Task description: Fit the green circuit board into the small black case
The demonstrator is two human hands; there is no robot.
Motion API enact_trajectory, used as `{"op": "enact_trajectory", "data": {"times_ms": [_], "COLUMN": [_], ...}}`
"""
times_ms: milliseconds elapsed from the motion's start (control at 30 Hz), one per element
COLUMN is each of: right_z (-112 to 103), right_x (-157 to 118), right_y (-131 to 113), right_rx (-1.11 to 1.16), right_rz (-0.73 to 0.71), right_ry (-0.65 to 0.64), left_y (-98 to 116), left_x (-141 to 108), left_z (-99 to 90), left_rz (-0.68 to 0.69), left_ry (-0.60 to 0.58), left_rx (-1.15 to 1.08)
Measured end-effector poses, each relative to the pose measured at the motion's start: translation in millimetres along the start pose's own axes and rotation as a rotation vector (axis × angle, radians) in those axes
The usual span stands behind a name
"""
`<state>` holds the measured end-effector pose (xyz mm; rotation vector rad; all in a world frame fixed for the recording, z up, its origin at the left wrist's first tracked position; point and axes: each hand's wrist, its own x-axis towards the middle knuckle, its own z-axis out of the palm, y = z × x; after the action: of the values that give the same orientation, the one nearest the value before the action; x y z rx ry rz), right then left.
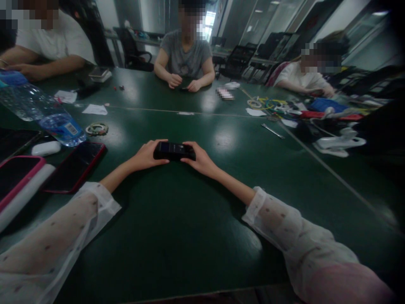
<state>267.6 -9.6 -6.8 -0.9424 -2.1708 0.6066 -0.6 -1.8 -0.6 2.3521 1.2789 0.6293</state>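
Just left of the frame's centre, a black device (173,152) points its long axis left to right, bridging both hands — the left hand (146,156) partly curled, gripping its left end, the right hand (201,159) likewise its right — neither nearer.

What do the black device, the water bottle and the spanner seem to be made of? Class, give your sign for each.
Black device: probably hard plastic; its casing looks dark and smooth, and its screen may be glass or plastic.
Water bottle: likely thin plastic, glossy; its wall is see-through with bright highlights.
Spanner: apparently metal, silvery; it has a pale sheen.
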Motion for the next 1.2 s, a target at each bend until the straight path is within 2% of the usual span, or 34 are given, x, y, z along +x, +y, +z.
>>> {"op": "enact_trajectory", "data": {"times_ms": [467, 767, 900, 967, 1100, 1200], "right_z": [0.5, 2.6, 1.9, 1.5, 0.0, -2.0], "right_x": [-0.5, 1.5, 1.2, 0.6, -1.4, -2.2], "right_y": [6.7, 7.4, 5.0, 3.4, 2.8, 6.3], "right_rx": [0.110, 0.167, 0.165, 0.141, 0.061, 0.037], "right_rz": [-0.010, -0.021, -0.022, -0.014, 0.028, 0.106], "right_ry": [0.043, 0.140, 0.181, 0.251, 0.478, 0.556], "left_y": [-0.8, -9.8, -8.8, -6.8, -2.0, 0.5], "left_x": [0.8, 2.1, 2.0, 1.6, 0.5, 0.0], "left_z": [1.7, 8.0, 6.3, 4.9, 2.2, 0.4], "left_rz": [-0.068, -0.042, -0.004, 0.007, 0.018, 0.016], "left_ry": [0.011, 0.049, 0.024, 0.022, 0.016, 0.006], "left_rx": [0.017, -0.004, 0.019, 0.024, 0.008, -0.007]}}
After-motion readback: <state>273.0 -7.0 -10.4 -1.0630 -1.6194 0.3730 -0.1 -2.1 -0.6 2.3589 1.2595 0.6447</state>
